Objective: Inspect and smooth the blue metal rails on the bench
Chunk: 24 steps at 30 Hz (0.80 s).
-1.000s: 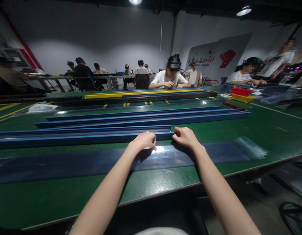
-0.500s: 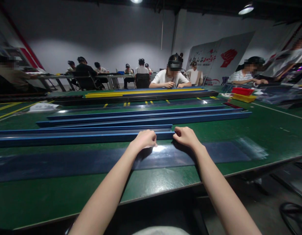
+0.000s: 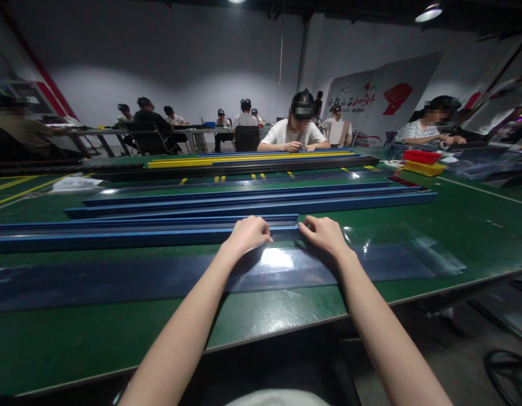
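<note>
A long blue channel strip (image 3: 138, 234) lies across the table, its right end between my hands. My left hand (image 3: 250, 234) is closed over the strip near that end, thumb on the near side and fingers curled over the top. My right hand (image 3: 322, 231) is at the strip's end, thumb and forefinger pinched together; whatever they hold is too small or hidden to make out. Beneath both wrists a clear plastic bag (image 3: 180, 273), with something flat and dark in it, lies flat and shines under the lamp.
Further back lie more blue channel strips (image 3: 252, 200) and yellow strips (image 3: 180, 163). A red bin (image 3: 421, 156) sits on a yellow bin (image 3: 424, 167) at the right. A phone-like dark slab (image 3: 407, 183) lies nearby. Across the green table (image 3: 476, 225) a co-worker (image 3: 278, 132) is seated.
Both hands have risen slightly, and my right hand's fingers have shifted a little at the strip's end. The plastic bag's right part looks more lifted and glossy.
</note>
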Motion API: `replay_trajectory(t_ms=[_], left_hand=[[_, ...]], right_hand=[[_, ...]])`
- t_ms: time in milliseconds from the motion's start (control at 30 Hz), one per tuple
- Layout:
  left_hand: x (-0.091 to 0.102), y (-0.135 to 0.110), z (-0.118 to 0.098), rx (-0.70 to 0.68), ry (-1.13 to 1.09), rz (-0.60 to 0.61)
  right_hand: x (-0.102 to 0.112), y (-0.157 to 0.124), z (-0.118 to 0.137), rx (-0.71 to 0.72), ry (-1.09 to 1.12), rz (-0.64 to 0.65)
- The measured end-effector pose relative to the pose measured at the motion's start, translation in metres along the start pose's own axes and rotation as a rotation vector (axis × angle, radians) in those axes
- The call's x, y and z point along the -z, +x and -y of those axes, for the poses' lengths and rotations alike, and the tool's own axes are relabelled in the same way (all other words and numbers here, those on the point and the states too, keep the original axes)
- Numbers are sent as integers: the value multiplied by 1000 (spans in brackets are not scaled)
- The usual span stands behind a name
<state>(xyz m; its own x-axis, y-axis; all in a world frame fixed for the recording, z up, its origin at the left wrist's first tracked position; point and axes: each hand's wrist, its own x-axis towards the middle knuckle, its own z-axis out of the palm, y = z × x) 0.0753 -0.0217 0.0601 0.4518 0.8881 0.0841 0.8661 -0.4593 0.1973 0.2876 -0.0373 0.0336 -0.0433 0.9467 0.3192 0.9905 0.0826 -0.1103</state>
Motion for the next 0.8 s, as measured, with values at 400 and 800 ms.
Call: replay_trajectory(t_ms=[400,800], left_hand=[[5,-2,-5,102,43,-228],[-4,0,2,105,98,-393]], right_hand=[[-3,0,3,285,121,-332],[-18,0,38,587,16,-324]])
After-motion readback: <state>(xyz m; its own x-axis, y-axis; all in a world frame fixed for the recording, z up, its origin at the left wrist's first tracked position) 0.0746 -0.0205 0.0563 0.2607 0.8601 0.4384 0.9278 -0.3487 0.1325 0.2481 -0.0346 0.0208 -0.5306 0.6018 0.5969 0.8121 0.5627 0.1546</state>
